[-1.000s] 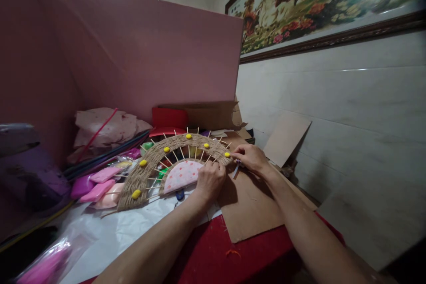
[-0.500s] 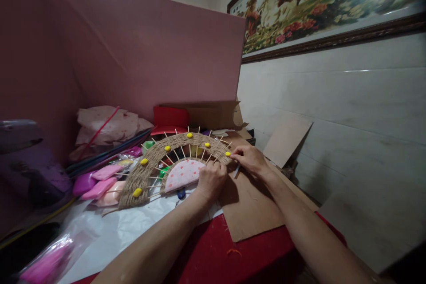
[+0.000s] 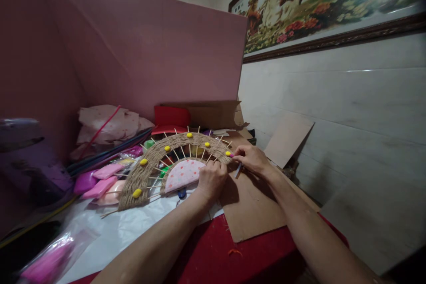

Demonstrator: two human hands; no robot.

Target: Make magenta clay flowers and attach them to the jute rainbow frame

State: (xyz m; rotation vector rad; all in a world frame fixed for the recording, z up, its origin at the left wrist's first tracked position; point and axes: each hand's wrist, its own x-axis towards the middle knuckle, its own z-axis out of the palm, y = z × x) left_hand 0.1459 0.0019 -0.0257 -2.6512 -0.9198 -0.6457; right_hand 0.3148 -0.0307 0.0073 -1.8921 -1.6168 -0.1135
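A fan-shaped woven twine piece (image 3: 128, 188) with thin sticks radiating through it lies across the table. Yellow dots (image 3: 167, 148) sit along its twine band, and a white half-round panel with pink spots (image 3: 184, 175) fills its inner arc. My left hand (image 3: 213, 180) is closed at the fan's right side, fingers curled over the inner edge by the panel. At the band's right end, my right hand (image 3: 251, 159) pinches a small pink piece (image 3: 232, 155) against the rightmost yellow dot (image 3: 228, 153). The tips of my left fingers are hidden.
Brown cardboard (image 3: 253, 213) lies under my right forearm on a red cloth (image 3: 206, 253). Pink and purple soft packets (image 3: 103, 187) are at the left, beside white plastic sheeting (image 3: 133, 226). A pink partition (image 3: 149, 53) stands behind, and a cardboard sheet (image 3: 289, 140) leans on the wall.
A small pink piece now shows between my right fingertips and the rightmost yellow dot. My right fingertips have shifted slightly right; my left hand stays in place.
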